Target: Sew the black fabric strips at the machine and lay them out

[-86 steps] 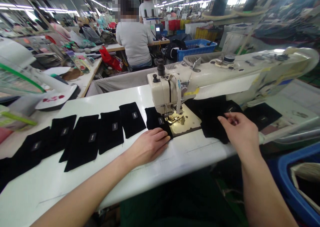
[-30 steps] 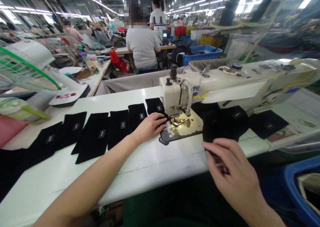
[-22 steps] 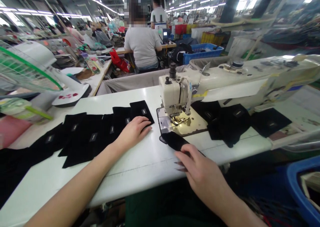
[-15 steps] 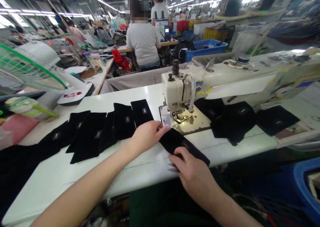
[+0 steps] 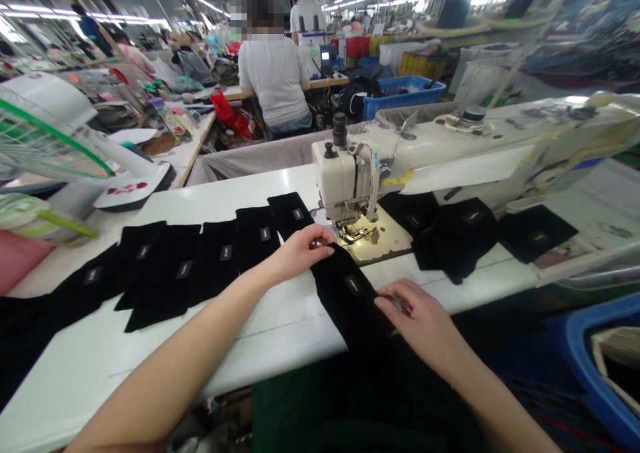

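Observation:
A black fabric piece [image 5: 345, 306] with a small dark label [image 5: 353, 284] lies in front of the sewing machine [image 5: 345, 180] and hangs over the table's front edge. My left hand [image 5: 305, 250] pinches its upper end, close to the metal needle plate [image 5: 383, 236]. With thumb and fingers closed, my right hand [image 5: 413, 303] grips the right edge of the same piece. Left of the machine, several labelled black pieces [image 5: 187, 276] overlap in a row. More black pieces [image 5: 463, 233] rest on the right, beside the machine's bed.
A fan [image 5: 55, 133] and a pink cloth [image 5: 20, 260] are at the left. At the lower right stands a blue basket [image 5: 580, 346]. Beyond the white table [image 5: 280, 333], a person in a white shirt [image 5: 275, 80] sits near another blue basket [image 5: 405, 96].
The black piece has been opened out, so its label now faces up. My right hand has moved right and up to its edge; my left hand stays at the upper end.

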A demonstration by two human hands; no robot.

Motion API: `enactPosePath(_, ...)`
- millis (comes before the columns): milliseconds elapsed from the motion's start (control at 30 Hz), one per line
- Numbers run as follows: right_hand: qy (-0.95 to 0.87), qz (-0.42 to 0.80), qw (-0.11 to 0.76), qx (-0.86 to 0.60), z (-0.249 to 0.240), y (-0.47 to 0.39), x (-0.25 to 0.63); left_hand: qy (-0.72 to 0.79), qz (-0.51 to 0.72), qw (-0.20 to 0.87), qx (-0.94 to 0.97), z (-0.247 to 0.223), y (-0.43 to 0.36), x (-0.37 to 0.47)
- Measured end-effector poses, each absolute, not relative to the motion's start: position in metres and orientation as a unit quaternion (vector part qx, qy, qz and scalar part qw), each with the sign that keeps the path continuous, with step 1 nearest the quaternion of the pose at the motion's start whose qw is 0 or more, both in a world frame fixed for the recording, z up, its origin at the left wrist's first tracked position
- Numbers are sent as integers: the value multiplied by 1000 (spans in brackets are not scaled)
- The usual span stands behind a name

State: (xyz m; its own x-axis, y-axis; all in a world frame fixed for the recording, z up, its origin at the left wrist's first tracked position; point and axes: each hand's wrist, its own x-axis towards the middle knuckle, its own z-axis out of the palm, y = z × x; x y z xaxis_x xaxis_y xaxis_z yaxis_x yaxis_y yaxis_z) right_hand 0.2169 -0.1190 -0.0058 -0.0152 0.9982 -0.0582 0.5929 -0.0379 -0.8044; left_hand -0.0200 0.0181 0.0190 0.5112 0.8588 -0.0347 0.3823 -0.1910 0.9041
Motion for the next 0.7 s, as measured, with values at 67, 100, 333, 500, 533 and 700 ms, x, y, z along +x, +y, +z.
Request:
enactPosePath(67,-610,359,291,-644,-6,-120,215,429,267,526,684,20,20,-21)
enactPosePath(100,-599,367,289,-651,-6,-121,214,433,268,543,667,20,21,-21)
enactPosePath(333,-576,366,297,-668,-4,-124,213,418,281,600,621,26,25,-23)
enactPosePath(500,-589,357,283,-668,-4,-124,216,426,292,584,627,19,26,-24)
enactPosePath(533,-589,357,287,-666,-6,-124,219,440,298,568,629,17,24,-22)
enactPosePath(700,-622,225,294,-690,-30,-115,252,504,305,424,688,13,2,-17)
